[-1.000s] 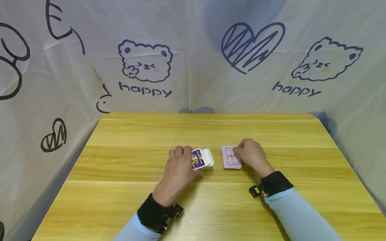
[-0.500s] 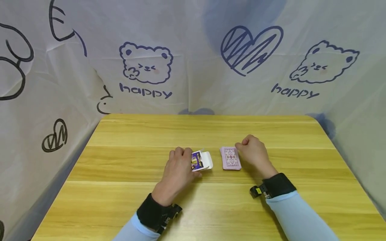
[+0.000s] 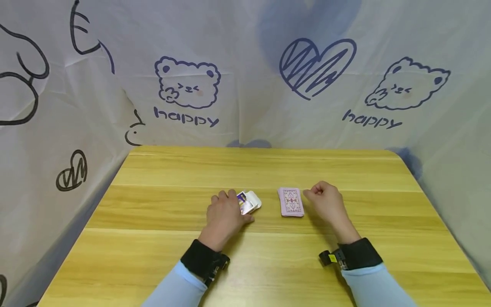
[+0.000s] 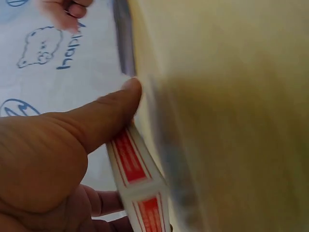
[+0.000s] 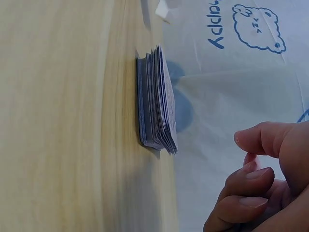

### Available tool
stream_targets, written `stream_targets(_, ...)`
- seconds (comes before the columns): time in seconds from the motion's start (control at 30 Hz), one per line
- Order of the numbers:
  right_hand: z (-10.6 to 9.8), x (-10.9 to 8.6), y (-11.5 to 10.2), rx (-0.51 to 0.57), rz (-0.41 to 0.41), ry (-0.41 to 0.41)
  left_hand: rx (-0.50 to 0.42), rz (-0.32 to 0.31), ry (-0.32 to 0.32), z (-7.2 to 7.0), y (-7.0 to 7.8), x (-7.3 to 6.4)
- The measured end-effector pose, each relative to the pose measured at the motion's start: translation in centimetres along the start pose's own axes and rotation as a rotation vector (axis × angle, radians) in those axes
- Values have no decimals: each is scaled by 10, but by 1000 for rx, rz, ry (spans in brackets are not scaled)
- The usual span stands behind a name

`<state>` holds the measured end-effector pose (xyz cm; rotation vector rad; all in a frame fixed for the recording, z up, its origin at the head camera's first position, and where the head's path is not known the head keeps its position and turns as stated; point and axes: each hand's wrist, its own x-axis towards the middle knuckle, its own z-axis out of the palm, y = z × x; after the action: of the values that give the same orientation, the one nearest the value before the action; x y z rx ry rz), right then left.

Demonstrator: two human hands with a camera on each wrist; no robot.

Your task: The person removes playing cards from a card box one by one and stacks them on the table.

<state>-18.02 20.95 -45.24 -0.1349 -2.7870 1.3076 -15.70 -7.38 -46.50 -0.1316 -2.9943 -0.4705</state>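
Note:
A small card box [image 3: 248,202] with a white open flap is gripped by my left hand [image 3: 224,216] near the middle of the table. Close up in the left wrist view, the thumb lies along one edge of the box [image 4: 130,159], whose narrow sides are red and white; other fingers curl behind it. To its right lies a stack of playing cards [image 3: 291,202], pink patterned backs upward. My right hand [image 3: 327,202] is just right of the stack, apart from it, fingers loosely curled and holding nothing. In the right wrist view the cards [image 5: 157,101] stack somewhat unevenly.
Under everything is a wood-grain table [image 3: 268,264]. White cloth [image 3: 245,76] with drawn bears and hearts hangs behind and at the sides. Each wrist wears a black band with a small camera.
My right hand has come off the card stack and drawn back to the right. The left hand has turned the box slightly and shifted it left. The stack stays in place.

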Motion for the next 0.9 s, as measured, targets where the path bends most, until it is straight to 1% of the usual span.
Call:
stream_targets(0.1,-1,0,2,10,0,14,-6,-23,-10,4,-2,5)
stream_targets(0.23,-4,1,4,18,8,20,-32,-33,-71,2,-3,6)
stream_targets(0.4,-8,3,6,26,10,28,-147,-50,-172,-4,1,5)
stream_targets(0.47,-9,3,6,28,10,27,-173,-49,-200,-4,3,7)
stream_targets(0.53,-9,4,7,25,12,23,-173,-45,-207,-3,6,12)
stream_targets(0.73,-7,2,11,25,20,9,-127,-15,-173,5,16,28)
stream_targets(0.83,-7,0,14,27,19,9,-124,2,-166,11,18,32)
stream_targets(0.9,-7,-2,16,18,13,12,-140,-3,-163,13,18,33)
